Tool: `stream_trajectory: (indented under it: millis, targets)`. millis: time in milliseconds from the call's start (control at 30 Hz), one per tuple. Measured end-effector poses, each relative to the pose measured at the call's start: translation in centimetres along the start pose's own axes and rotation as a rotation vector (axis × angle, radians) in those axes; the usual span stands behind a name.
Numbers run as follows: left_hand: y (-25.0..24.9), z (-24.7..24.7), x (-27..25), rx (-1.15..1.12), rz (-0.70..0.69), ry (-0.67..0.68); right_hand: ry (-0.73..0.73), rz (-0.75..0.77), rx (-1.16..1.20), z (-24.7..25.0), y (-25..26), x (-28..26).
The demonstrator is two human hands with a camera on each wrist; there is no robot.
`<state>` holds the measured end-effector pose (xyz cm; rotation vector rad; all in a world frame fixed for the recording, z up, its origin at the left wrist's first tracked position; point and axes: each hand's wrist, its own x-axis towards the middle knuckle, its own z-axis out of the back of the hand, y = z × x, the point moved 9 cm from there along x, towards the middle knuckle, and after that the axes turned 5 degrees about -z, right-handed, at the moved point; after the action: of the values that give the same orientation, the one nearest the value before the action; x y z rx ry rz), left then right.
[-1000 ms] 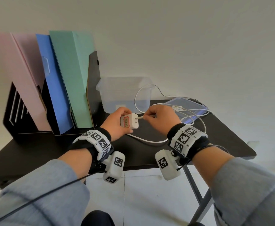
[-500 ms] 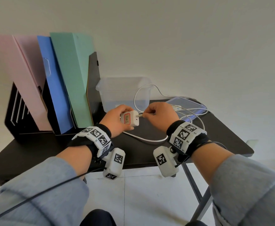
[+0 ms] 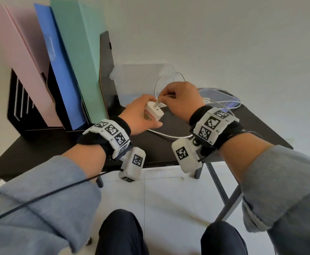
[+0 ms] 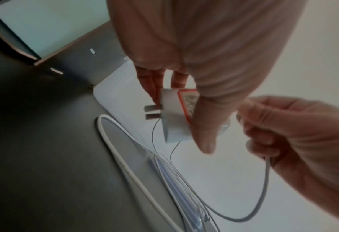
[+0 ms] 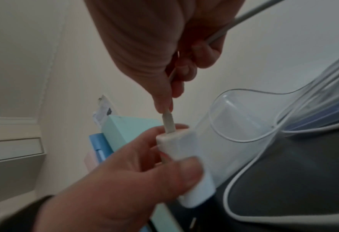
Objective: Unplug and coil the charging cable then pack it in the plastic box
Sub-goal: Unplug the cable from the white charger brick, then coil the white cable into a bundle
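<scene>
My left hand (image 3: 141,111) grips a white charger adapter (image 3: 153,112) just above the black table (image 3: 58,144), its port face tilted up. Thumb and fingers of my right hand (image 3: 166,97) pinch the cable's plug (image 3: 158,103), whose tip meets the adapter's face; I cannot tell whether it is seated. The white cable (image 3: 168,135) loops over the table behind and under my hands. A clear plastic box (image 3: 137,80) stands open right behind them. The left wrist view shows the adapter (image 4: 174,119) with its metal prongs (image 4: 152,112). The right wrist view shows the plug (image 5: 168,122) on the adapter (image 5: 177,146).
The box's clear lid (image 3: 220,95) lies at the back right with cable strands over it. A black file rack (image 3: 21,107) with pink, blue and green folders (image 3: 77,61) fills the table's left side. The table's near edge is just below my wrists.
Both hands have risen a little. The adapter has tilted so its port face points up, and my right hand now pinches the plug from above rather than from the side.
</scene>
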<state>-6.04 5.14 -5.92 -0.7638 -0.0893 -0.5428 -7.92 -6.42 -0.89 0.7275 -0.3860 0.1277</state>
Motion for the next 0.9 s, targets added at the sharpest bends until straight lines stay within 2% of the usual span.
stream_trajectory:
  millis: [100,200,367,467,533,633,800,900]
  targets:
    - [0.4,0.9,-0.1,-0.062,-0.007,-0.06,0.016,0.073,0.022,-0.6,2.2,0.6]
    - [2.3,3.0,0.0,-0.112,0.053,-0.172,-0.01,0.098,0.047,0.4,3.2,1.9]
    - [6.3,6.5,-0.5,-0.362,0.188,-0.332,-0.008,-0.026,0.112,2.9,0.2,5.1]
    - [7.3,7.1,-0.7,-0.521,0.217,-0.331,-0.061,-0.086,0.168,3.7,-1.6,6.2]
    - [7.3,6.9,-0.7,-0.548,0.208,-0.3,-0.094,-0.103,0.221,3.6,-1.7,6.5]
    - [6.7,6.0,-1.0,-0.572,0.209,-0.276,-0.134,-0.093,0.302,2.9,-0.3,6.7]
    - [6.6,4.6,-1.3,-0.725,0.304,-0.293,-0.142,-0.027,0.415,3.1,2.8,6.5]
    - [5.3,4.6,-1.0,-0.735,0.253,-0.286,-0.155,-0.001,0.447,3.7,3.8,6.2]
